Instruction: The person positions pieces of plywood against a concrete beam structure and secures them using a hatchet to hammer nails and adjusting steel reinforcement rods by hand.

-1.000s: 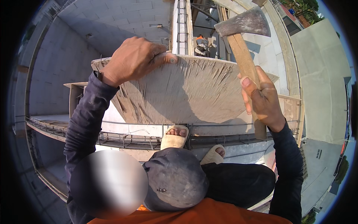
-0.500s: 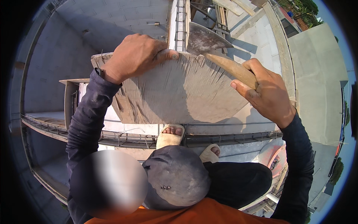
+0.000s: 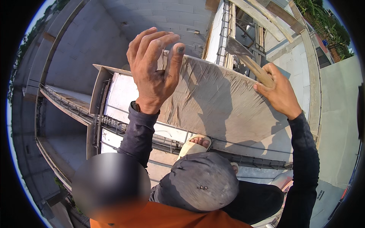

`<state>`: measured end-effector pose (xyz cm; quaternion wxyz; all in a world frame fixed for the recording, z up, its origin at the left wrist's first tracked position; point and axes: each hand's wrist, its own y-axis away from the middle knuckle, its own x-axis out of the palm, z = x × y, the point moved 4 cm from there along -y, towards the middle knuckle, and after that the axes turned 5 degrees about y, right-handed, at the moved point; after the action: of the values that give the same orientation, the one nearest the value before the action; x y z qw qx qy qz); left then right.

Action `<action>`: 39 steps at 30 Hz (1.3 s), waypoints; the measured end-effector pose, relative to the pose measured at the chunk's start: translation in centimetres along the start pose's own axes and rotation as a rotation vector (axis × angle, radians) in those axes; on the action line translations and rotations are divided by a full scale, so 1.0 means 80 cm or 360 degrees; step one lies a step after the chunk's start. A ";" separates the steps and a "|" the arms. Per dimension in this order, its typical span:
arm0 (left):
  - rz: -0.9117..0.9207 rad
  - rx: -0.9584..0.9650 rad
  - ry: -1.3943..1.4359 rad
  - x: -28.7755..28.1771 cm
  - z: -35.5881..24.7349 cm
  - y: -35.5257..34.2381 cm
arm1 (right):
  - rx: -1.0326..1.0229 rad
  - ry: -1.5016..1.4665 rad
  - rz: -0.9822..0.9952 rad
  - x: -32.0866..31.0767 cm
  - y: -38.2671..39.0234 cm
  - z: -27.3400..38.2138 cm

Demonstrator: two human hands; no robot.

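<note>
My left hand (image 3: 154,72) is raised over the left part of a worn plywood board (image 3: 190,95), its fingers apart and slightly bent, holding nothing. Splintered fibres run along the board's far edge and left part. In my right hand (image 3: 280,93) is the wooden handle of a hatchet-like tool (image 3: 255,69), its dark, broad metal blade pointing away and to the left, just beyond the board's far edge. My shadow falls across the board.
Under the board run rebar cages (image 3: 254,159) between block walls. My sandalled foot (image 3: 195,145) rests near one cage. Timber planks (image 3: 262,21) lie at the far right. Deep wall-lined spaces drop away on the left (image 3: 76,64). Plants (image 3: 323,22) stand beyond.
My left hand has let go of the board's far edge and opened above it. My right hand has turned the tool, so its blade shows narrower. The whole view has shifted and tilted.
</note>
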<state>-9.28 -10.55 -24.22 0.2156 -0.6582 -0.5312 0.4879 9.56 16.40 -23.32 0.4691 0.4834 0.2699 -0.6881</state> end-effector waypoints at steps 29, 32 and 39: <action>0.0069 -0.0758 0.1260 0.036 0.038 0.038 | 0.0225 -0.1385 0.1091 -0.052 0.033 0.160; 0.0185 -0.0789 0.1224 0.036 0.044 0.038 | 0.0180 -0.1522 0.0498 -0.076 0.022 0.153; 0.0157 -0.0721 0.1265 0.037 0.030 0.031 | -0.0097 -0.0978 0.0726 -0.075 0.002 0.165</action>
<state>-10.30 -9.26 -28.49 0.2299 -0.8493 -0.4686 0.0790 4.80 7.79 -12.66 0.6834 0.2880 0.0225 -0.6704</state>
